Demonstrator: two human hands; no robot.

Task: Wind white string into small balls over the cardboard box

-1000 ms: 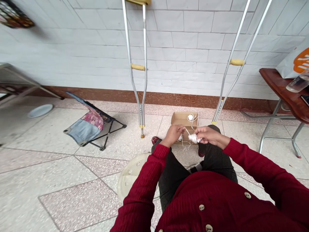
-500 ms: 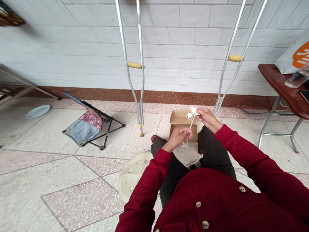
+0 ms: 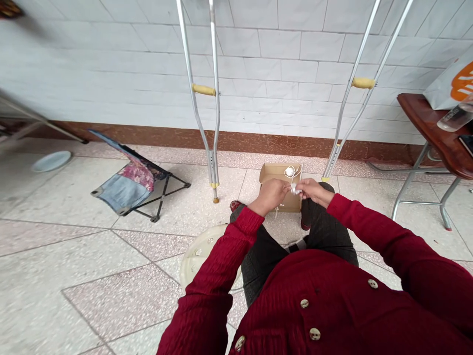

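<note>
Over the open cardboard box [image 3: 268, 171], my two hands meet around white string. My left hand [image 3: 271, 195] is closed, its fingertips pinching the string, and loose ends dangle below it. Opposite, my right hand [image 3: 314, 191] pinches a small white bunch of string [image 3: 294, 189] between thumb and fingers. A white round ball [image 3: 290, 171] with a loop of string about it shows just beyond the fingers, in front of the box; whether it hangs or rests there I cannot tell. The fingers partly hide the bunch.
Two metal crutches with yellow grips [image 3: 204, 89] [image 3: 363, 83] lean on the tiled wall. A folding chair [image 3: 123, 190] stands at left, near a pale plate [image 3: 51, 161]. A pale round stool [image 3: 199, 254] is beside my left leg. At right, a brown table [image 3: 424, 118] holds a bag and bottle.
My right hand has come down and closer to my left, so both now meet at the string. The white ball sits apart from the right fingers. The view has tilted slightly.
</note>
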